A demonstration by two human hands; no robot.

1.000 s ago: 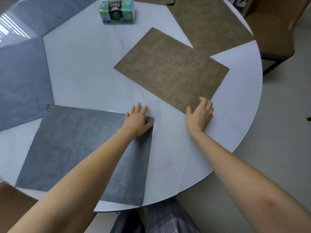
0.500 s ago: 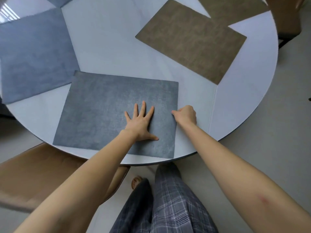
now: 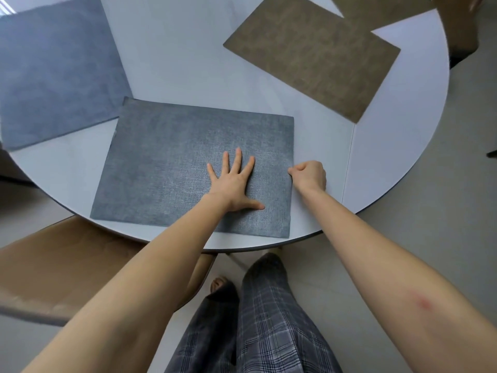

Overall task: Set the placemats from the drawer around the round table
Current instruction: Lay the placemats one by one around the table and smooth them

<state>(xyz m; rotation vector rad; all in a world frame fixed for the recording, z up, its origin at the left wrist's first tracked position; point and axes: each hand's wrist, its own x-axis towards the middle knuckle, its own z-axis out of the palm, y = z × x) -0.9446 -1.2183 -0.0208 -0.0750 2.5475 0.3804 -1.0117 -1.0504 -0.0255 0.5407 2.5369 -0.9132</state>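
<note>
left grip (image 3: pixel 234 183) splayed flat on grey placemat (image 3: pixel 172 157) | right grip (image 3: pixel 309 175) fisted at its right edge

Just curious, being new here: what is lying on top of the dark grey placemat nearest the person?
Only the left hand, pressed flat, fingers spread, on the dark grey placemat. The right hand is curled at its right edge. The mat hides the table beneath.

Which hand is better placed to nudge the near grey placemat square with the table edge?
Probably the right hand: it is curled at the right edge of the near grey placemat, so it can pull that edge. The left hand lies flat, fingers spread, on the mat, better for pinning than steering.
</note>
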